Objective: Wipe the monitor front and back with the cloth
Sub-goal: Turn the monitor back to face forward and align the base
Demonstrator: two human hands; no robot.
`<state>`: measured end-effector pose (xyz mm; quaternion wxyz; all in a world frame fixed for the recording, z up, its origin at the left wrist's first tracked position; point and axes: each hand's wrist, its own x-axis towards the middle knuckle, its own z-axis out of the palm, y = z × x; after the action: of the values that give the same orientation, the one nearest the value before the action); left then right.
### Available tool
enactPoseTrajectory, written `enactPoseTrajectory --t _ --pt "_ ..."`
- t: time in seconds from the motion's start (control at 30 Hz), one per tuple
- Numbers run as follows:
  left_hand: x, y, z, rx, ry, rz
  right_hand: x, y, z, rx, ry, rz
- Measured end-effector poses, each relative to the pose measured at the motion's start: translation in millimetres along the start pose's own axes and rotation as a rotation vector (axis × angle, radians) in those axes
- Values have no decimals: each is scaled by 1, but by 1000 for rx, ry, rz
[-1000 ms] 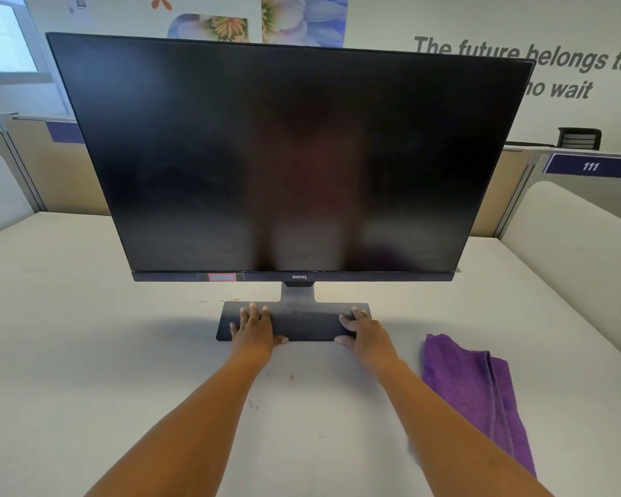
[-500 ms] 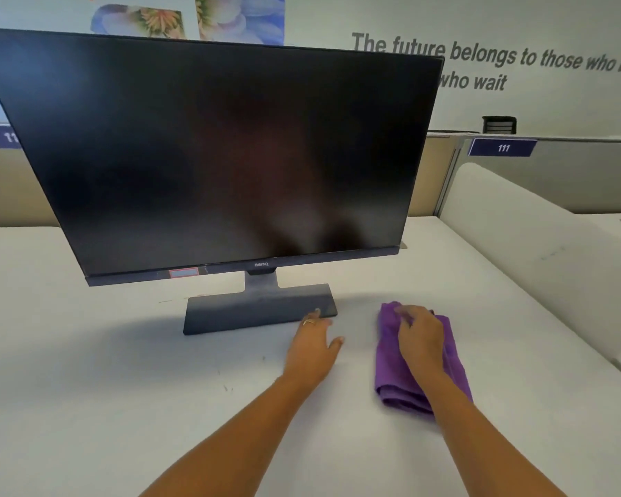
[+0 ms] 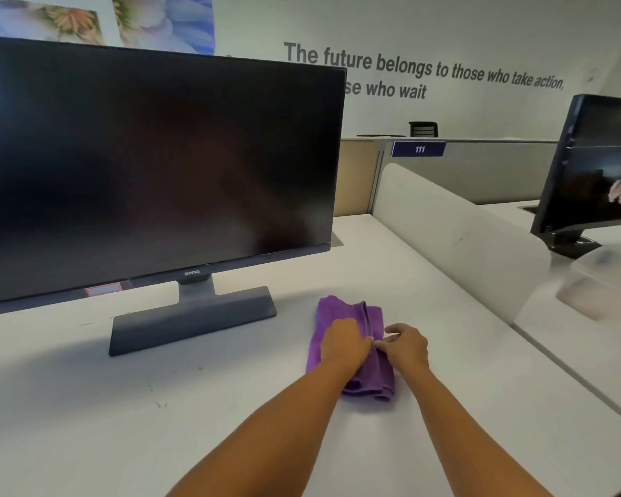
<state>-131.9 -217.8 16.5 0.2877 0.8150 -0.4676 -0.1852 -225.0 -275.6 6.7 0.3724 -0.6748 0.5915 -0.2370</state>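
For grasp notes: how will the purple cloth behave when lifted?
Cloth probably floppy: it lies in soft folds on the desk. Likely light and grippy: left hand and right hand seem to pinch one fold.

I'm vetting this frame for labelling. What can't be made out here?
Head view only.
Back of the monitor: faces away; its left edge runs off frame.
Middle of the cloth: covered by the left hand and right hand.
The second monitor: cut by the right frame edge.
The pale object beside it: too blurred to identify.
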Motion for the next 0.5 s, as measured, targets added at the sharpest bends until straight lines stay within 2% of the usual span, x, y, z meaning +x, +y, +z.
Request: enactPoseTrajectory --t 0.17,0.33,0.5 --pt "11 6 4 68 -6 -15 7 -2 -5 137 -37 27" --pt "15 7 8 120 -19 -16 11 -5 -3 126 -48 3" --pt "21 10 5 14 -44 -108 15 1 -1 131 -58 26"
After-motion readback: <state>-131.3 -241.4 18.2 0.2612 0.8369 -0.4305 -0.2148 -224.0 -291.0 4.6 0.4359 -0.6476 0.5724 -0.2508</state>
